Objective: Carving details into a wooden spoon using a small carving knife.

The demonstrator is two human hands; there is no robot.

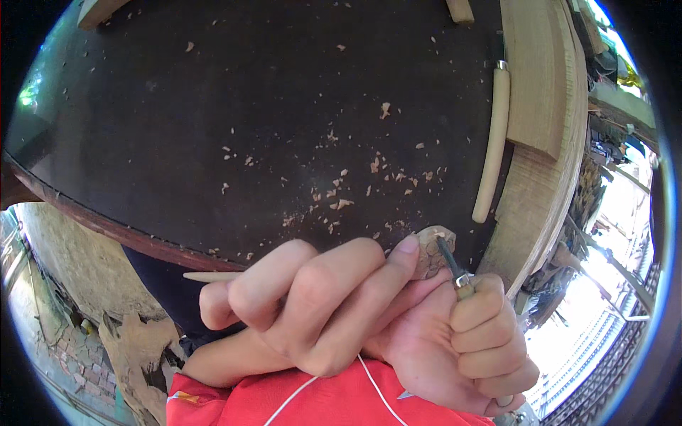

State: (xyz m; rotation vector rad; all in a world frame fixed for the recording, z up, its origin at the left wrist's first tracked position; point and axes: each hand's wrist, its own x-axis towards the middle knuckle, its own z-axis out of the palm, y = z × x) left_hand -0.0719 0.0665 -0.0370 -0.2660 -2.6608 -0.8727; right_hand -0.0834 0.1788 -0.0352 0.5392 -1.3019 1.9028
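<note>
At the table's near edge, my left hand (312,298) pinches a small light-brown piece of wood (429,261) with curved lines marked or cut on its face. My right hand (483,341) is closed in a fist around the handle of a carving tool, its thumb side close against the wood. The tool's narrow dark blade (446,254) rests its tip on the upper part of the piece, and a shiny metal collar joins it to the handle. A pale tapered stick (206,276) pokes out left of my left fingers; whether they grip it is hidden.
Wood chips (341,204) lie scattered over the dark tabletop (284,85). A second tool with a long pale handle (492,142) lies at the right, beside stacked boards (536,78). White cords (293,399) hang across my red clothing.
</note>
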